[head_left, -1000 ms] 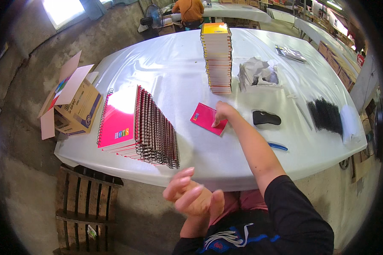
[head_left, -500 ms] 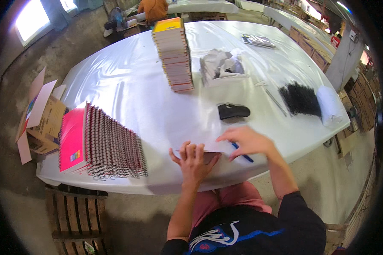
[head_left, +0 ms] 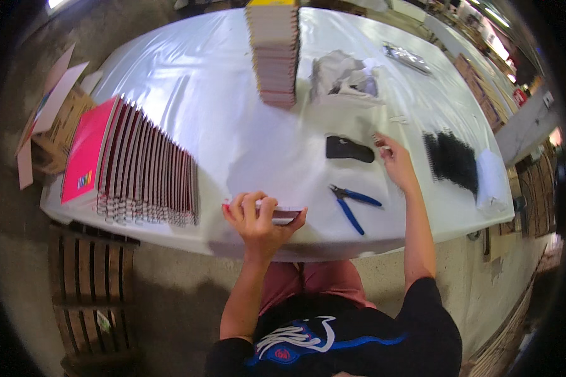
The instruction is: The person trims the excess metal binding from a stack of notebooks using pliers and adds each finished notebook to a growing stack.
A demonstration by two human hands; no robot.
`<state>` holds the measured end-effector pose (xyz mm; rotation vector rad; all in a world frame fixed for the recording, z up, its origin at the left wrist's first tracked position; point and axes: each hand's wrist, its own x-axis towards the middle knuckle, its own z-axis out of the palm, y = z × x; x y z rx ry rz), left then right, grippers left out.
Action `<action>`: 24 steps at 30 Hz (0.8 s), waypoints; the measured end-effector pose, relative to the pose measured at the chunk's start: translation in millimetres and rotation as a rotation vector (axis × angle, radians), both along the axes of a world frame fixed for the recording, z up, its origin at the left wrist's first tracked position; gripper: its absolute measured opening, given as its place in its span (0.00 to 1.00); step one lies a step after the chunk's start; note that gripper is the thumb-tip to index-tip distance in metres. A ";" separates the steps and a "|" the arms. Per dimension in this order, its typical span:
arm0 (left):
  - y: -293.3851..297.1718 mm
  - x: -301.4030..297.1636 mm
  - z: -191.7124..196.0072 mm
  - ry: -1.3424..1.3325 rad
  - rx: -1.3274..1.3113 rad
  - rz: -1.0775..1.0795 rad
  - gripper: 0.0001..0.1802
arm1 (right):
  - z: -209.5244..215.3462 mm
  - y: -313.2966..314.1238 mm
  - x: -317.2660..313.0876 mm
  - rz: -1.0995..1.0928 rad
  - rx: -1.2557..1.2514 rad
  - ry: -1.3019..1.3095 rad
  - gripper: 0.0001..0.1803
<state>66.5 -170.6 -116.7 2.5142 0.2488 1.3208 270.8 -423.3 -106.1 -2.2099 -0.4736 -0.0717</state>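
Note:
At the table's front edge my left hand [head_left: 253, 220] is closed around a small stack of bound pages, a notebook [head_left: 287, 210] with a bit of red cover showing; the hand hides much of it. Farther right, my right hand [head_left: 391, 157] reaches over the table with its fingers pinched on a thin spiral binding coil [head_left: 376, 137], seen nearly end-on. Between the hands lie blue-handled wire cutters [head_left: 352, 204], handles spread. A flat black pouch-like object [head_left: 349, 149] lies just left of my right fingertips.
Red spiral notebooks [head_left: 138, 163] stand in a row at the left, beside an open carton [head_left: 63, 135]. A tall stack of notebooks [head_left: 275, 56] and a paper-filled box [head_left: 346, 78] stand farther back. Black coils [head_left: 449, 162] and a white roll [head_left: 492, 182] lie right.
My right hand has moved away from the wire cutters, which now lie uncovered, and out to the right. The loose coil has left its place on the table. My left hand still holds the notebook.

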 end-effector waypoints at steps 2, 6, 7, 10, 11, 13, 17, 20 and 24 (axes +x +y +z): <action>2.4 -8.2 -8.1 0.047 0.048 0.022 0.24 | 37.3 43.2 -63.3 0.331 0.139 0.225 0.25; 3.8 -5.4 -3.6 0.037 0.010 0.055 0.25 | 45.1 82.4 -113.8 0.690 0.031 0.223 0.25; 4.8 -3.3 -4.7 0.033 0.002 0.050 0.25 | 47.0 85.1 -117.8 0.697 -0.003 0.212 0.25; 5.8 -1.3 -7.6 0.026 -0.006 0.044 0.26 | 43.1 87.5 -117.0 0.675 -0.022 0.102 0.25; 6.1 -1.5 -7.8 0.025 -0.006 0.045 0.26 | 45.1 89.1 -117.1 0.674 -0.035 0.082 0.25; 4.5 -0.3 -7.3 0.023 0.003 0.056 0.26 | 45.2 91.5 -119.0 0.678 0.010 0.120 0.25; 3.0 -1.3 -5.9 0.057 0.001 0.085 0.26 | 52.8 95.4 -116.7 0.722 -0.055 0.144 0.25; 3.0 -1.9 -8.7 0.062 -0.005 0.082 0.26 | 52.4 95.4 -114.9 0.716 -0.119 0.078 0.24; 5.4 -5.0 -7.4 0.079 0.013 0.078 0.27 | 52.8 97.4 -109.8 0.807 -0.134 0.150 0.24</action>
